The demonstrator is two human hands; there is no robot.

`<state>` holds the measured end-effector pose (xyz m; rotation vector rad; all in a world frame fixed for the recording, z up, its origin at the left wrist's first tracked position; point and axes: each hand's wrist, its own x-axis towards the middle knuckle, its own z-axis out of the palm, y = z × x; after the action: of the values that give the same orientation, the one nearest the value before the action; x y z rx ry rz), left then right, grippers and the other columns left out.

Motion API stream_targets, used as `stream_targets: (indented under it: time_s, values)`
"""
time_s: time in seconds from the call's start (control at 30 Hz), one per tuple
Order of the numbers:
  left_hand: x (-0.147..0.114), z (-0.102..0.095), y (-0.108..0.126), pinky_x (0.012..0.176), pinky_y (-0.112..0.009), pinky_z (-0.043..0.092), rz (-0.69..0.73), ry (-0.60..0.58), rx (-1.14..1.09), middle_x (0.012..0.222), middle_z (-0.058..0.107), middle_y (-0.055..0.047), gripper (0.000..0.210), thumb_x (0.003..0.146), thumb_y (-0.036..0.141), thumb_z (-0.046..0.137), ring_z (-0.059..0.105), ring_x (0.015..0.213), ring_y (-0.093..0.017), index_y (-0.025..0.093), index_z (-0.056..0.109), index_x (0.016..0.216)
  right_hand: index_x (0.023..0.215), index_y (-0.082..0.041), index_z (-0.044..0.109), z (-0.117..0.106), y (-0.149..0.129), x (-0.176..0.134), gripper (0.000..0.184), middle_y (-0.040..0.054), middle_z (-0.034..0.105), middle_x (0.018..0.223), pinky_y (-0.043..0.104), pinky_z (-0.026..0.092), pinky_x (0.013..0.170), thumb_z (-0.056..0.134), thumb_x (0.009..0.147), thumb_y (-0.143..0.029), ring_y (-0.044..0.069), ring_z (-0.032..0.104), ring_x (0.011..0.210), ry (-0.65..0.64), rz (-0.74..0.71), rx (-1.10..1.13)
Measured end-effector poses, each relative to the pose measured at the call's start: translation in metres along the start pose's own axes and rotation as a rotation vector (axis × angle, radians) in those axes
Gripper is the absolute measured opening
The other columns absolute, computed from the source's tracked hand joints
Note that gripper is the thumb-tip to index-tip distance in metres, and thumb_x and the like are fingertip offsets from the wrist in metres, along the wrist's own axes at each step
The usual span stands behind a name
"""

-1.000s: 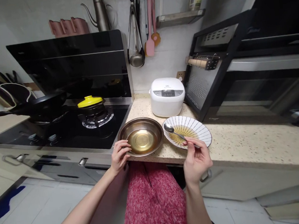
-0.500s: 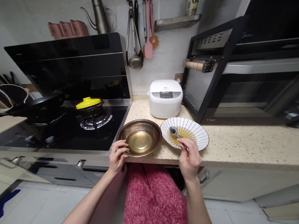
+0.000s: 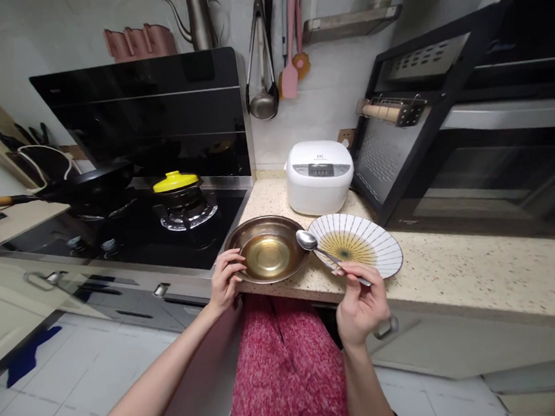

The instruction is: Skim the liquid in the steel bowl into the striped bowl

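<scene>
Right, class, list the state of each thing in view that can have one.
Left hand: holding the metal bowl
Right hand: gripping the spoon
Metal bowl: holding liquid
Striped plate: yellowish liquid in it
Yellow lid: on its pot
Rice cooker: shut
Ladle: hanging
Wok: on stove

Plate (image 3: pixel 383 243) white, dark radial stripes; spoon (image 3: pixel 306 240) silver; bowl (image 3: pixel 264 226) brownish-silver; lid (image 3: pixel 175 182) yellow; countertop (image 3: pixel 462 269) beige, speckled.

A pale grey wall (image 3: pixel 72 32) stands behind a speckled cream counter (image 3: pixel 481 268), with a socket (image 3: pixel 346 137) low on it and a narrow shelf (image 3: pixel 351 24) higher up. At left, a glossy black hood (image 3: pixel 153 118) rises behind the stove (image 3: pixel 145 255); at right, a black rack (image 3: pixel 410 164) holds an oven (image 3: pixel 499 182). Below are pale cabinets (image 3: pixel 425 344) and a white tiled floor (image 3: pixel 102 378). The light is cool.
</scene>
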<state>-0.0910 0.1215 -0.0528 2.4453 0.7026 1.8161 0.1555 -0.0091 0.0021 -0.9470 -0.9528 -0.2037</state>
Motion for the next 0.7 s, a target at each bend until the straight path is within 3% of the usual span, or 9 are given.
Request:
stream_targets:
  time_s: [0.27, 0.7]
  values:
    - [0.002, -0.002, -0.001, 0.095, -0.045, 0.055, -0.025, 0.029, -0.045, 0.103, 0.069, -0.009, 0.049, 0.106, 0.057, 0.039, 0.065, 0.116, -0.026, 0.021, 0.069, 0.094, 0.093, -0.022, 0.067, 0.017, 0.0, -0.018, 0.013, 0.0039, 0.069, 0.09, 0.033, 0.055, 0.077, 0.057, 0.101, -0.024, 0.017, 0.066, 0.081, -0.182, 0.135, 0.088]
    - [0.007, -0.007, -0.004, 0.099, -0.048, 0.056, -0.054, 0.039, -0.075, 0.109, 0.068, -0.01, 0.05, 0.107, 0.056, 0.036, 0.063, 0.122, -0.028, 0.02, 0.069, 0.097, 0.093, -0.021, 0.067, 0.024, 0.008, -0.024, 0.013, 0.0029, 0.068, 0.091, 0.03, 0.054, 0.077, 0.057, 0.101, -0.023, 0.015, 0.064, 0.08, -0.203, 0.191, 0.14]
